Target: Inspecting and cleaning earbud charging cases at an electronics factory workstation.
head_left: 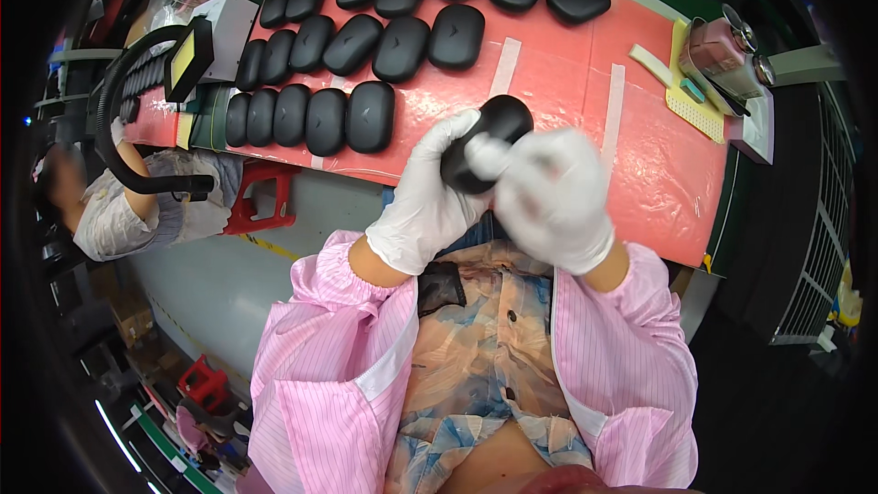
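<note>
"Two gloved hands are at work; where is the black case (505, 119) they share?"

"Held up over the near edge of the desk (663, 183), right of the rows of other black cases (369, 117)."

"What is each hand doing?"

"The left hand (428, 187) is curled around the case's left side, thumb along the far left part and the rest of the hand toward the near end. The right hand (560, 192) is over the case's right side, but it is blurred. I can't tell how far it is closed, or whether the white patch (487, 156) on the case is a fingertip or a cloth."

"How would you expect the case to handle?"

"Light, I'd guess, since one hand seems to support it. The shell looks stiff, with a smooth matte face that might slip a little against a glove and could show scuffs."

"So where would you take hold?"

"By the rounded sides, thumb on one edge and fingers spread across the other, with only a mild squeeze. That leaves the broad face clear of pressure."
</note>
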Tool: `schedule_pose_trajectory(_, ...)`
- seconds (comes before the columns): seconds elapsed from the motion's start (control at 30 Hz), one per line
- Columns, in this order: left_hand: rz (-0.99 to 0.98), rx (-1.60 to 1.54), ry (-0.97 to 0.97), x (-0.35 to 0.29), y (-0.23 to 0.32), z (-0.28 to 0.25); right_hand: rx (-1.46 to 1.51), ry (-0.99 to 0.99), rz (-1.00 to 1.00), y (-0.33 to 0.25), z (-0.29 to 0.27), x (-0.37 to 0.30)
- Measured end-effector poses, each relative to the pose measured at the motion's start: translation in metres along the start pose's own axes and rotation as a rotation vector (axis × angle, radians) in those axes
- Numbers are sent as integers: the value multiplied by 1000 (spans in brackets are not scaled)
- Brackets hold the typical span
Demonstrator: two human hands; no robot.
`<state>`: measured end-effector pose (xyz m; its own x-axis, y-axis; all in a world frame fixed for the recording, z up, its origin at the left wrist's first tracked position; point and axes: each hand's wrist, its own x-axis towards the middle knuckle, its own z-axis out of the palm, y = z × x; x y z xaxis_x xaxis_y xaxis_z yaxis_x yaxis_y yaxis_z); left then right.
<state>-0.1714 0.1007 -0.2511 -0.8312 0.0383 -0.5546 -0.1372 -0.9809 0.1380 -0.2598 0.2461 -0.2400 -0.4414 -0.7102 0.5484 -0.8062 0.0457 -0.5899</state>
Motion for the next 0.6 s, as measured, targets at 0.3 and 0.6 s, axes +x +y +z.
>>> schedule_pose_trajectory(0.3,-175,-24,-103,6,3,-8,552,93,442,37,-5,-3)
schedule_pose_trajectory(0.6,735,1105,-50,-2,-14,14,1111,98,959,50,-14,-14)
